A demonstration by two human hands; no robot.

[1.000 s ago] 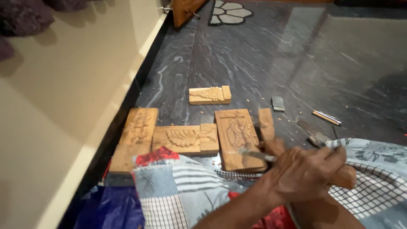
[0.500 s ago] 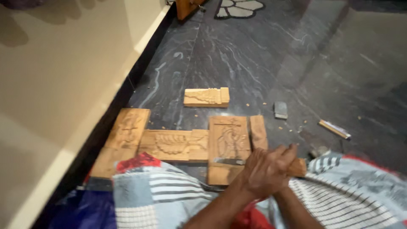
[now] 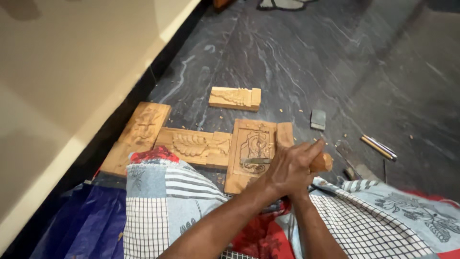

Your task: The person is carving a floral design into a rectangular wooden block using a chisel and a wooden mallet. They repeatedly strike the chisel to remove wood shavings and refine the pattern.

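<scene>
On the floor: carved wooden panel (image 3: 255, 146) lies flat just ahead of the knees, between other carved boards
Left hand (image 3: 287, 169): grip closed around chisel (image 3: 258, 161), blade resting on the panel
Right hand (image 3: 314, 156): mostly hidden behind the left; grip wrapped on the chisel's wooden handle (image 3: 322, 163)
Nearby: two metal tools (image 3: 378, 147) on the dark stone floor (image 3: 306, 57)

Both forearms reach forward and meet; the left hand (image 3: 287, 169) lies curled over the right hand (image 3: 314, 160), fingers closed in one tight grip.
</scene>
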